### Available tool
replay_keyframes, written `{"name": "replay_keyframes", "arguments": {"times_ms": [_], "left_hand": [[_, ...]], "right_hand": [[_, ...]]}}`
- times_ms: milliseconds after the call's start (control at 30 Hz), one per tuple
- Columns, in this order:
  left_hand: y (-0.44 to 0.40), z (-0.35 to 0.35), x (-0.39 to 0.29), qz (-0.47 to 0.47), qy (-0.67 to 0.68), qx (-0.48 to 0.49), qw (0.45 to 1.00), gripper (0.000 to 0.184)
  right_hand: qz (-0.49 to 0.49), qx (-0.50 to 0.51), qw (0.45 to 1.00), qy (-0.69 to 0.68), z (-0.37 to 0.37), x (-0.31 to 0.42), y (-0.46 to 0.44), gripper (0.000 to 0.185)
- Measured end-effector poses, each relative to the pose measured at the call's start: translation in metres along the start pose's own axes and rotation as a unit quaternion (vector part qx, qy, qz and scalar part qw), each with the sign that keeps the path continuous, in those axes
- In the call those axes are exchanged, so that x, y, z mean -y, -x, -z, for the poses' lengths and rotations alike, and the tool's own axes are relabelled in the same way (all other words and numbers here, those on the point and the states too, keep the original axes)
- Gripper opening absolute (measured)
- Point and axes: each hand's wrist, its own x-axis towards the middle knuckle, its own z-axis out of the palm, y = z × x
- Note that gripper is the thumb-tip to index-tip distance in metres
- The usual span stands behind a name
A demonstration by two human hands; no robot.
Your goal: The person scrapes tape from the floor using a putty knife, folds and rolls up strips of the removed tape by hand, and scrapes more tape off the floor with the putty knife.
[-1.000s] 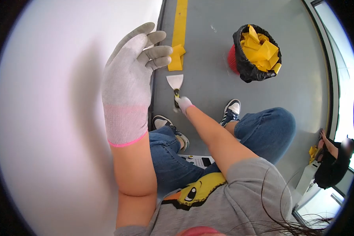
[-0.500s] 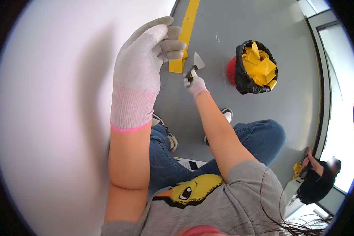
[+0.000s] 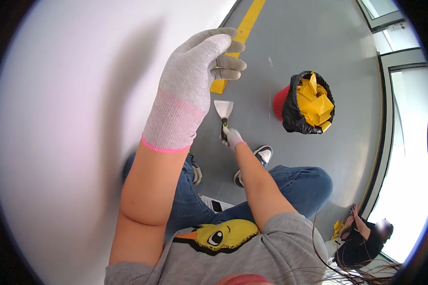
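My left hand (image 3: 190,71), in a pale grey glove with a pink edge, is raised beside the white wall. Its fingers are bent but apart, with nothing seen between them. Lower down, my right hand (image 3: 233,138), also gloved, grips the dark handle of a scraper (image 3: 224,109). The scraper's wide metal blade points away from me, above the grey floor. Just beyond the blade ends a strip of yellow floor tape (image 3: 218,86), partly hidden behind my left hand.
A red bin (image 3: 280,103) lined with a black bag (image 3: 294,121) stands to the right, filled with crumpled yellow tape (image 3: 314,104). The white wall (image 3: 57,142) borders my left side. Another person (image 3: 361,244) crouches at the lower right near the glass doors (image 3: 404,156).
My right hand has drawn the scraper back toward me, away from the tape's end, and its blade has turned. The view has shifted; my left hand stays raised, its fingers still apart.
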Motion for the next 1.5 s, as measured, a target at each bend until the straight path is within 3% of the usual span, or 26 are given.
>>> {"name": "replay_keyframes", "arguments": {"times_ms": [67, 133, 200, 233, 433, 533, 600, 667, 767, 867, 967, 1000, 1033, 1133, 1233, 1267, 1333, 1400, 1467, 1500], "left_hand": [[-0.002, 0.001, 0.000, 0.007, -0.005, -0.003, 1.000, 0.032], [-0.004, 0.002, -0.002, 0.014, -0.023, -0.008, 1.000, 0.034], [-0.005, 0.005, -0.003, 0.011, -0.018, 0.003, 1.000, 0.034], [-0.006, 0.005, -0.005, 0.006, -0.014, 0.010, 1.000, 0.034], [-0.001, 0.000, -0.010, 0.012, -0.041, -0.015, 0.999, 0.035], [-0.007, 0.008, -0.005, -0.009, -0.042, 0.014, 0.999, 0.037], [-0.005, 0.005, -0.006, -0.003, -0.049, 0.011, 0.999, 0.038], [-0.004, 0.003, -0.005, 0.004, -0.048, 0.012, 0.999, 0.039], [-0.002, 0.002, -0.003, 0.010, -0.045, 0.016, 0.999, 0.039], [-0.003, 0.000, -0.004, 0.011, -0.056, 0.011, 0.998, 0.040], [-0.008, -0.002, -0.004, 0.027, -0.074, 0.001, 0.997, 0.041], [-0.007, -0.003, -0.005, 0.031, -0.076, 0.004, 0.997, 0.041], [-0.008, -0.004, -0.006, 0.034, -0.078, 0.006, 0.996, 0.042], [-0.009, -0.004, -0.007, 0.036, -0.095, -0.005, 0.995, 0.043], [-0.008, 0.003, -0.005, 0.019, -0.077, 0.027, 0.996, 0.043], [-0.008, 0.004, -0.005, 0.022, -0.080, 0.026, 0.996, 0.043], [-0.008, 0.001, -0.003, 0.024, -0.080, 0.027, 0.996, 0.044], [-0.007, -0.003, -0.003, 0.024, -0.080, 0.032, 0.996, 0.043], [-0.006, -0.002, -0.004, 0.020, -0.080, 0.032, 0.996, 0.043], [-0.005, -0.001, -0.002, 0.020, -0.078, 0.032, 0.996, 0.043]], "right_hand": [[0.033, -0.044, 0.998, 0.018, -0.007, 0.047, -0.012, 0.028], [-0.057, -0.083, 0.995, -0.005, -0.014, 0.085, -0.017, 0.028], [-0.019, -0.051, 0.998, -0.034, -0.006, 0.111, -0.005, 0.027], [-0.049, -0.032, 0.995, -0.078, 0.001, 0.122, -0.007, 0.028], [0.056, 0.016, 0.936, -0.348, 0.032, 0.122, -0.006, 0.033], [0.046, 0.025, 0.969, -0.241, 0.010, 0.091, 0.025, 0.032], [0.091, 0.136, 0.968, -0.190, -0.003, 0.033, 0.017, 0.027], [-0.002, 0.165, 0.961, -0.223, -0.026, 0.002, 0.034, 0.021], [-0.056, 0.132, 0.968, -0.205, -0.057, -0.018, 0.039, 0.019], [-0.012, 0.125, 0.967, -0.222, -0.076, -0.017, 0.007, 0.023], [0.088, 0.104, 0.986, -0.097, -0.079, 0.022, -0.037, 0.023], [0.041, 0.046, 0.987, -0.145, -0.085, 0.058, -0.025, 0.026], [0.021, 0.057, 0.985, -0.161, -0.087, 0.077, -0.020, 0.028], [0.022, 0.091, 0.942, -0.322, -0.097, 0.104, -0.012, 0.029], [0.055, 0.121, 0.821, -0.556, -0.088, 0.110, -0.012, 0.030], [0.072, 0.124, 0.805, -0.576, -0.080, 0.105, -0.010, 0.031], [0.085, 0.139, 0.815, -0.556, -0.059, 0.089, 0.003, 0.030], [0.087, 0.081, 0.886, -0.448, -0.046, 0.054, 0.013, 0.030], [0.099, 0.124, 0.952, -0.262, -0.027, 0.006, 0.012, 0.030], [0.076, 0.113, 0.961, -0.240, -0.027, -0.010, 0.023, 0.030]]}}
